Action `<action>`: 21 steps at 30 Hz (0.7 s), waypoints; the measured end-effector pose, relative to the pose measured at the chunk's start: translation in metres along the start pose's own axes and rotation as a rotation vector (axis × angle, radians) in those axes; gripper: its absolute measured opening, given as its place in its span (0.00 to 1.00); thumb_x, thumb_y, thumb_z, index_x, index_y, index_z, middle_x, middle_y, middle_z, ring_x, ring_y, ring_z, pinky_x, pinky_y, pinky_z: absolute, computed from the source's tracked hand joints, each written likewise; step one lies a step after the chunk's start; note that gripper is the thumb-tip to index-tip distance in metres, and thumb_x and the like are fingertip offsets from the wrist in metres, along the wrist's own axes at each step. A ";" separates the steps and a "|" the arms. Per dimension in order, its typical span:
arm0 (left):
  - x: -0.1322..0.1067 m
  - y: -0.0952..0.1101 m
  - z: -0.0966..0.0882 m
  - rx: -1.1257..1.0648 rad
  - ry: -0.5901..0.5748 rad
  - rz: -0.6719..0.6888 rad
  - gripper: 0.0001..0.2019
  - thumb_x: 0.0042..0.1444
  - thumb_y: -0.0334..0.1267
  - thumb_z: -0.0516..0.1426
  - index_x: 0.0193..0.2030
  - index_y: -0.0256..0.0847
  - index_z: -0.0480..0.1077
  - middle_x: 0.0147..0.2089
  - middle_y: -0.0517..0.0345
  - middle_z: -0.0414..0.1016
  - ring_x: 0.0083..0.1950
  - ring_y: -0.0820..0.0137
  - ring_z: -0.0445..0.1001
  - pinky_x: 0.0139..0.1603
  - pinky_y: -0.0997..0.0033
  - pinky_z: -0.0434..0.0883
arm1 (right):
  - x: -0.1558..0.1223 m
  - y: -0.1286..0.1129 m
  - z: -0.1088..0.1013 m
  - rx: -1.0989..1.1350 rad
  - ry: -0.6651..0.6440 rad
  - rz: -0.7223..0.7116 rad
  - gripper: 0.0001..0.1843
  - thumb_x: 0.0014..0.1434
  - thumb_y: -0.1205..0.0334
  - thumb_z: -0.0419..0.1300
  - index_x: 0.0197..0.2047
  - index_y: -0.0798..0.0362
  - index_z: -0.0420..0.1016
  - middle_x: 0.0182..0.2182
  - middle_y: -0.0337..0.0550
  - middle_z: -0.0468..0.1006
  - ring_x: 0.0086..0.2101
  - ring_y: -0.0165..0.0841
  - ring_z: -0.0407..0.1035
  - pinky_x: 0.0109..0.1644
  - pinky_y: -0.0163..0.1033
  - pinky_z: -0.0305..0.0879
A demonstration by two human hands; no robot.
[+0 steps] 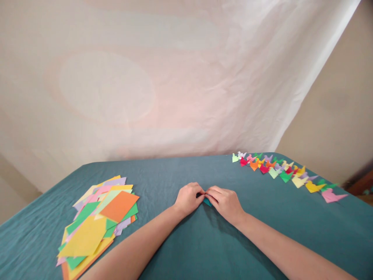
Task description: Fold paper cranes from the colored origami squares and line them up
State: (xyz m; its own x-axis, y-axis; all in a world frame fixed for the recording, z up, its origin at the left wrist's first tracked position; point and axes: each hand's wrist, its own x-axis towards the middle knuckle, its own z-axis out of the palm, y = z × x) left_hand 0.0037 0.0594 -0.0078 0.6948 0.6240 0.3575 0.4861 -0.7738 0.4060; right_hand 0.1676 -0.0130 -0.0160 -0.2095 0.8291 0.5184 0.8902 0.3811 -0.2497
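A small piece of blue folded paper [207,202] is pinched between my two hands, just above the middle of the table. My left hand [189,199] grips it from the left with thumb and fingertips together. From the right, my right hand [225,202] closes on the same paper, and the fingertips of both hands meet. Most of the paper is hidden behind the fingers; only a blue corner shows below them.
Loose coloured paper squares [87,237] lie in an overlapping pile on the left. Several folded paper birds [298,181] stand in rows along the right edge. A teal cloth [163,175] covers the table, and a pale sheet [180,89] hangs behind it.
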 end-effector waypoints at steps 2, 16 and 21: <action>0.000 0.001 -0.001 0.005 -0.002 0.008 0.04 0.54 0.33 0.55 0.33 0.42 0.73 0.36 0.59 0.73 0.40 0.69 0.70 0.40 0.74 0.66 | 0.000 0.000 -0.001 -0.016 -0.006 -0.006 0.14 0.64 0.60 0.48 0.40 0.50 0.75 0.37 0.43 0.77 0.34 0.32 0.72 0.40 0.35 0.63; -0.001 0.001 -0.004 -0.011 -0.019 0.066 0.05 0.55 0.31 0.54 0.35 0.40 0.72 0.37 0.57 0.72 0.41 0.69 0.69 0.44 0.72 0.66 | -0.002 0.000 -0.005 0.009 -0.031 -0.044 0.16 0.65 0.61 0.46 0.42 0.49 0.75 0.41 0.43 0.76 0.36 0.32 0.72 0.42 0.36 0.64; -0.002 0.000 -0.005 0.040 -0.032 0.091 0.06 0.56 0.32 0.53 0.36 0.40 0.72 0.37 0.56 0.71 0.41 0.69 0.69 0.44 0.72 0.66 | -0.002 0.001 -0.004 0.069 -0.006 -0.035 0.12 0.62 0.59 0.51 0.44 0.48 0.74 0.41 0.43 0.76 0.37 0.33 0.71 0.44 0.38 0.66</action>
State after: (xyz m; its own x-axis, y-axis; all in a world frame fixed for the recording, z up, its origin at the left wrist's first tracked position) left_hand -0.0004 0.0585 -0.0041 0.7531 0.5477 0.3644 0.4407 -0.8313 0.3386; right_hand 0.1707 -0.0161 -0.0137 -0.2426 0.8171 0.5230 0.8525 0.4368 -0.2870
